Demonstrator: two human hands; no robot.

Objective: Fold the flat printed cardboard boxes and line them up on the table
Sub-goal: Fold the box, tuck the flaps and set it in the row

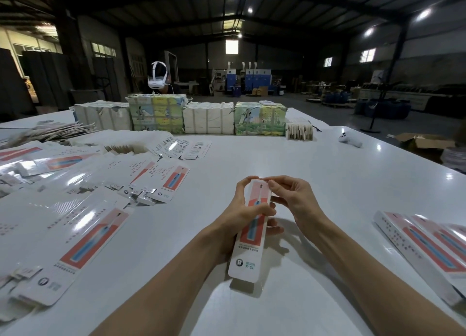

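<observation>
Box: a long white and red box (248, 257), lower centre of the frame, held over the white worktop (277, 154).
Left hand (239, 216): fingers curled round the box's middle.
Right hand (297, 199): fingers pinching the box's far end.
Flat boxes (83, 234): overlapping heaps across the left of the frame.
Folded boxes (423, 242): side by side at the right edge.
Bundles (209, 117): wrapped stacks in a row, upper centre.
</observation>
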